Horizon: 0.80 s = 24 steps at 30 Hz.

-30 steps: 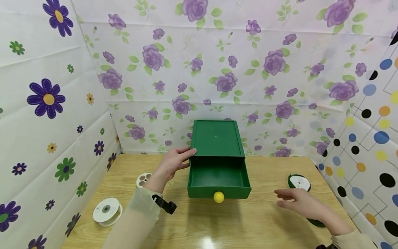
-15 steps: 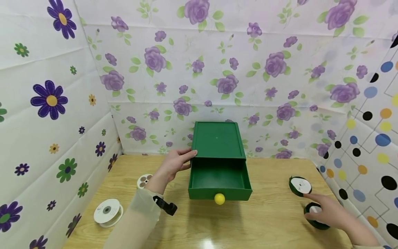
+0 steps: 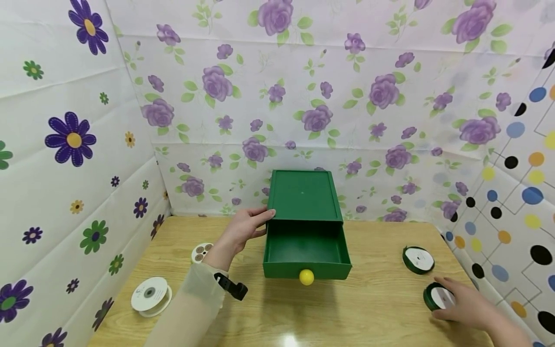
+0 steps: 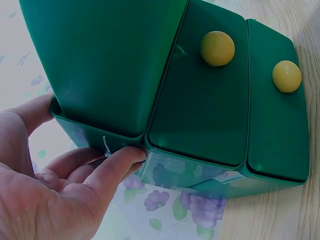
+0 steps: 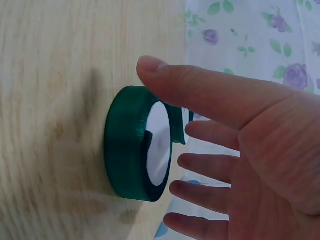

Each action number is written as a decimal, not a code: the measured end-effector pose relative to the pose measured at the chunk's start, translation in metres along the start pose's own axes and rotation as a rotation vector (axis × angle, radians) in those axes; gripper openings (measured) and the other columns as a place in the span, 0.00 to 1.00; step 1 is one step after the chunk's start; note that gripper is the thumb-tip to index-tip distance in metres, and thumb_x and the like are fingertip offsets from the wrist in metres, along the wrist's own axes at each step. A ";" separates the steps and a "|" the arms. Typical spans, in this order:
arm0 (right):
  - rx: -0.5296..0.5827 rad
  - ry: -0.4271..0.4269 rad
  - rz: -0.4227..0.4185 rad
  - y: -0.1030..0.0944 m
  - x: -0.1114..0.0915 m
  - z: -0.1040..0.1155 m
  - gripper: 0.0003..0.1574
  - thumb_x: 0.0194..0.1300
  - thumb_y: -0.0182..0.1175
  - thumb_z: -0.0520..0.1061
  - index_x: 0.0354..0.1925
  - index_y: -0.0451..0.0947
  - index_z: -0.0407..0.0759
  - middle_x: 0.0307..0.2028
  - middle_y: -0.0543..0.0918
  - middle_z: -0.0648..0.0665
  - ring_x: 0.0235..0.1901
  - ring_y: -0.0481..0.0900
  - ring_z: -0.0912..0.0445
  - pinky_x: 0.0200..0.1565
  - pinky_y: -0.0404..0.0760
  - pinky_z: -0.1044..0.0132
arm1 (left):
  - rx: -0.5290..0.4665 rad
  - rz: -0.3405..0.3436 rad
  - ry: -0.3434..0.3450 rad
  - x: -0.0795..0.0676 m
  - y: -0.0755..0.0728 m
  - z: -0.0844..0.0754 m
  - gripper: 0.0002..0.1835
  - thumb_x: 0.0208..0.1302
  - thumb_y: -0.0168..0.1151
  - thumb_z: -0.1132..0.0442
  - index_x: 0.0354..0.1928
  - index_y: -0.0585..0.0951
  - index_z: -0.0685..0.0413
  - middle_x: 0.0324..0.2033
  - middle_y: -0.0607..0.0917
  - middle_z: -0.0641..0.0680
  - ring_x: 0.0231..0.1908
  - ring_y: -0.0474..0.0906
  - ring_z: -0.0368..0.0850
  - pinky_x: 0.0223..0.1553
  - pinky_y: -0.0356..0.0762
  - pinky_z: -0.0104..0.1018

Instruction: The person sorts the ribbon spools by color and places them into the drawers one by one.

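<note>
A green drawer cabinet [image 3: 303,195] stands at the middle back of the table. Its upper drawer [image 3: 307,270], with a yellow knob [image 3: 306,277], is pulled out. In the left wrist view, two lower drawers with yellow knobs are pushed in. My left hand [image 3: 244,227] rests against the cabinet's left side, its fingers touching the upper edge and side. At the right, my right hand [image 3: 466,303] hovers over a roll of green ribbon [image 5: 132,145] with a white centre, thumb and fingers spread on either side. A second green ribbon roll [image 3: 418,260] lies just behind it.
A white spool [image 3: 149,295] lies at the front left of the wooden table [image 3: 373,299]. Another white reel with round holes [image 3: 200,251] sits partly behind my left wrist. Patterned cloth walls [image 3: 381,120] close off the back and both sides.
My right hand has moved right and toward the front, from beside the rear ribbon roll to the nearer one. The left hand stays on the cabinet; the view shifts slightly.
</note>
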State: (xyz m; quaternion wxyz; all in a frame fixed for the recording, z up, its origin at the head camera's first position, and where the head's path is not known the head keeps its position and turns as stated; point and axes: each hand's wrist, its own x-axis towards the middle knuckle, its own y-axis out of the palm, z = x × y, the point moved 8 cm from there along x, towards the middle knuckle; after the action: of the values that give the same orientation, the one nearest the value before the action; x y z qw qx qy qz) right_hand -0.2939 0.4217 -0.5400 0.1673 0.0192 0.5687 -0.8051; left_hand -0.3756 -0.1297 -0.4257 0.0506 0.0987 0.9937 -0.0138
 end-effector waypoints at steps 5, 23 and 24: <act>-0.026 0.035 -0.003 0.005 0.002 -0.005 0.66 0.57 0.81 0.65 0.73 0.67 0.22 0.64 0.69 0.11 0.61 0.71 0.17 0.56 0.76 0.25 | -0.001 0.004 0.001 0.000 0.000 -0.001 0.37 0.77 0.68 0.52 0.78 0.70 0.65 0.80 0.64 0.63 0.77 0.64 0.62 0.67 0.78 0.55; -0.020 0.115 0.013 0.014 0.010 -0.014 0.69 0.54 0.82 0.68 0.71 0.68 0.20 0.64 0.75 0.17 0.62 0.73 0.20 0.59 0.77 0.28 | -0.006 0.005 0.013 -0.001 0.001 -0.002 0.35 0.78 0.67 0.53 0.78 0.70 0.65 0.80 0.64 0.64 0.77 0.64 0.62 0.68 0.77 0.56; -0.022 0.115 0.015 0.014 0.010 -0.014 0.69 0.54 0.82 0.68 0.71 0.68 0.20 0.63 0.76 0.17 0.62 0.73 0.20 0.59 0.77 0.28 | -0.007 0.007 0.014 -0.001 0.001 -0.003 0.35 0.78 0.67 0.53 0.78 0.70 0.65 0.80 0.64 0.64 0.77 0.64 0.62 0.68 0.77 0.56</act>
State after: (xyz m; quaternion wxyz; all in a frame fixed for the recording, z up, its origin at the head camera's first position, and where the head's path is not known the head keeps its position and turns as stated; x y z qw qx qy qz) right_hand -0.3017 0.4274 -0.5598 0.1404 0.0678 0.5858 -0.7953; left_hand -0.3746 -0.1288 -0.4230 0.0442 0.1019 0.9938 -0.0097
